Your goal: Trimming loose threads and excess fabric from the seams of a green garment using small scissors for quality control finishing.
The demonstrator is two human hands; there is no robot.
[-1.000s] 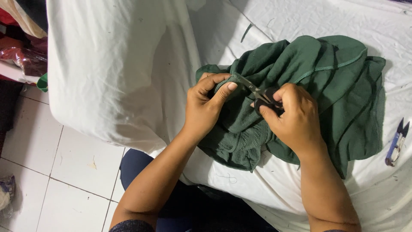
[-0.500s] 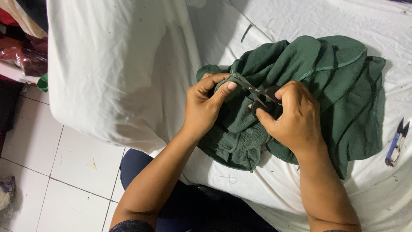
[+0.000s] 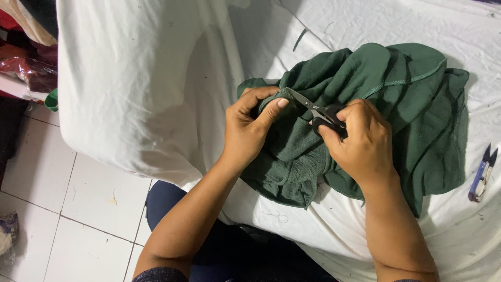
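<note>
Near the middle of the frame, the left hand [image 3: 249,130] pinched a fold of the green garment [image 3: 396,104], thumb and fingers closed tight on the cloth edge. The right hand [image 3: 360,143] was curled around the black handles of small scissors [image 3: 313,109], whose blades lay close together with tips at that pinched edge. The garment lay bunched on a white sheet [image 3: 146,78] covering the table. A blue thread snipper [image 3: 482,172] rested at the right edge. The tips could have nicked the cloth itself or the left thumb, since both sat right against the blades.
</note>
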